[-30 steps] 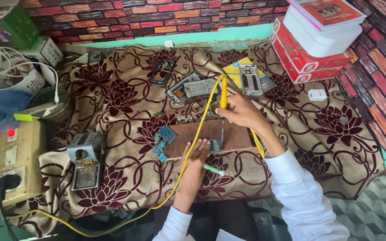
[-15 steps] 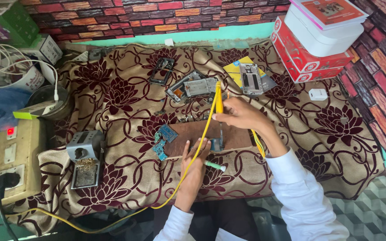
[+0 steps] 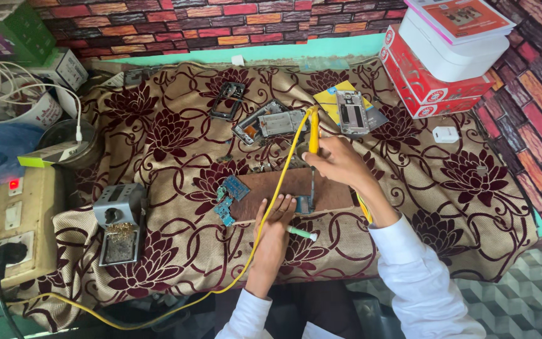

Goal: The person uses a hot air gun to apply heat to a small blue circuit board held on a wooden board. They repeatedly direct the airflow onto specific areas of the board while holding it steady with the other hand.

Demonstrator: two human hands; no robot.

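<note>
Underneath both hands spreads the flowered cloth [image 3: 459, 182], and on it lies the brown wooden board [image 3: 271, 188] on which the left hand [image 3: 275, 221] presses with fingers flat, holding nothing, just beside a small circuit board [image 3: 304, 204]. Above that board the right hand [image 3: 340, 162] is closed round the yellow soldering iron [image 3: 313, 135], tip down towards it. Left of the left hand lie blue circuit pieces [image 3: 229, 196]; farther left stands the grey iron stand [image 3: 118, 221].

A grey soldering-iron stand [image 3: 119, 221] sits on the floral cloth [image 3: 472, 188] at the left, near a beige power box [image 3: 7, 232] showing a red light. Opened phone frames [image 3: 270, 122] lie toward the back. Red and white boxes [image 3: 437, 66] stack against the brick-patterned wall [image 3: 221, 16] on the right, with a small white adapter [image 3: 445, 134] just below them.
</note>
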